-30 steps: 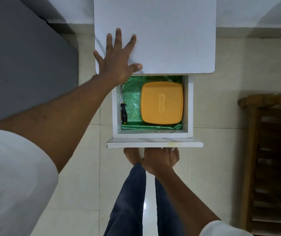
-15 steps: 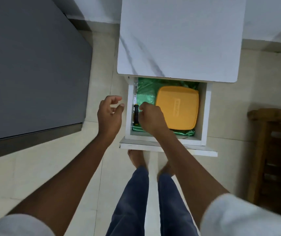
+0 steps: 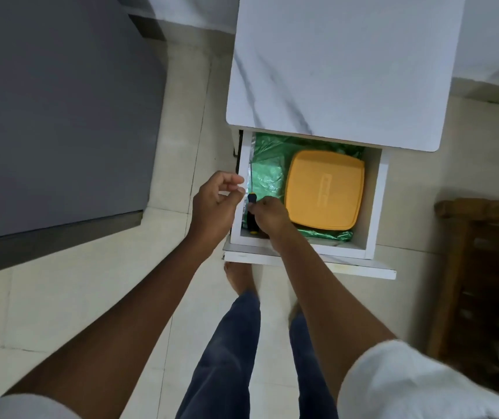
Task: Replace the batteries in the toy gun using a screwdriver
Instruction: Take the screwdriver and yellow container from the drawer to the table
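A screwdriver (image 3: pixel 251 211) with a black and yellow handle lies along the left wall of the open white drawer (image 3: pixel 375 204). My right hand (image 3: pixel 269 216) reaches into the drawer and its fingers curl round the screwdriver's handle. My left hand (image 3: pixel 215 207) hovers just outside the drawer's left wall, fingers loosely curled, holding nothing. No toy gun or batteries are in view.
An orange lidded box (image 3: pixel 325 189) sits on green plastic (image 3: pixel 267 170) in the drawer. Above it is the white marble-patterned cabinet top (image 3: pixel 342 68). A grey surface (image 3: pixel 54 110) lies to the left, a wooden rack (image 3: pixel 484 273) to the right. My legs stand on the tiled floor.
My left hand left the cabinet top and dropped beside the drawer. My right hand rose from below the drawer front, entered the drawer and took hold of the screwdriver handle.
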